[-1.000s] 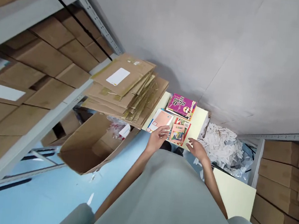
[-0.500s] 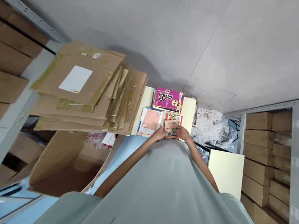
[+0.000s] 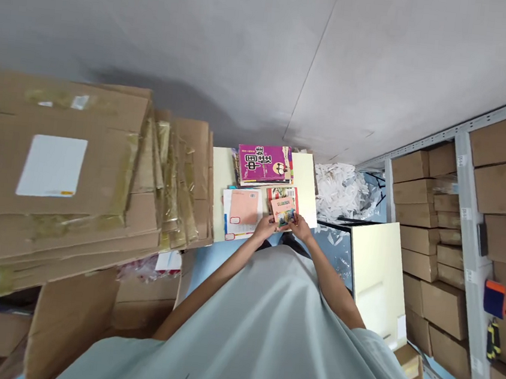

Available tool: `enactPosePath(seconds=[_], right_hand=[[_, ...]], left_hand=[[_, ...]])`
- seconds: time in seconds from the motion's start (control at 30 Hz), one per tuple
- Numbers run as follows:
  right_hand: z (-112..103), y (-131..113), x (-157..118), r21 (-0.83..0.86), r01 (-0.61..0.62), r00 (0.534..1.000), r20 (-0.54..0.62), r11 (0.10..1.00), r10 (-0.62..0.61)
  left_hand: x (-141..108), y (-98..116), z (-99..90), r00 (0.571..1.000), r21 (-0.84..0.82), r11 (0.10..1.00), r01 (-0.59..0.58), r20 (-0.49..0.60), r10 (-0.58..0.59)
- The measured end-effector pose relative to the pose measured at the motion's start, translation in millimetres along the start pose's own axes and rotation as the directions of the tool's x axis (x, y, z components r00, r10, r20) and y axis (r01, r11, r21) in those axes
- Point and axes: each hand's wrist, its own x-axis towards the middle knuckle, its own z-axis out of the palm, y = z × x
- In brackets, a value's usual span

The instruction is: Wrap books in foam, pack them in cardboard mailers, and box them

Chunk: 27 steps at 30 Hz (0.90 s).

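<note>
A small orange-pink booklet [image 3: 283, 209] with a colourful picture is held between my two hands at the table's near side. My left hand [image 3: 266, 227] grips its lower left edge, and my right hand [image 3: 300, 226] closes on its lower right edge. Beneath and behind it lies a red and white book [image 3: 295, 194], partly covered. To the left, a pink-covered book [image 3: 244, 205] rests on white papers. Farther back a purple book [image 3: 262, 163] tops a stack on the pale table [image 3: 222, 177].
Flattened cardboard [image 3: 100, 179] is piled at the left, above an open carton [image 3: 71, 321]. White paper scraps [image 3: 341, 190] lie beyond the table's right side. A cream panel [image 3: 377, 275] and shelves of brown boxes [image 3: 447, 300] stand at the right.
The view has turned, so the cardboard pile looks larger and the right shelves show more. Both hands still hold the booklet, which now sits slightly tilted above the red book.
</note>
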Motion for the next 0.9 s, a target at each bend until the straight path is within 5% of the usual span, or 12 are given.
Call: enactPosePath(seconds=[0.17, 0.5, 0.7, 0.9], right_hand=[[0.4, -6.4, 0.5, 0.063, -0.107, 0.993, -0.047, 0.992, 0.11], [-15.8, 12.5, -19.6, 0.264, -0.031, 0.998, -0.038, 0.964, 0.042], [-50.2, 75.9, -55.2, 0.432, 0.053, 0.995, -0.1, 0.9, -0.01], [-95.4, 180.5, -133.0, 0.591, 0.1, 0.955, -0.283, 0.8, 0.089]], left_hand=[[5.7, 10.1, -2.1, 0.997, 0.051, 0.997, -0.061, -0.034, 0.063], [-17.9, 23.2, 22.2, 0.976, 0.108, 0.983, -0.146, -0.149, 0.161], [-40.0, 30.6, 83.1, 0.966, 0.042, 0.966, -0.255, -0.039, 0.257], [-76.7, 34.7, 182.5, 0.935, 0.068, 0.939, -0.338, 0.142, 0.326]])
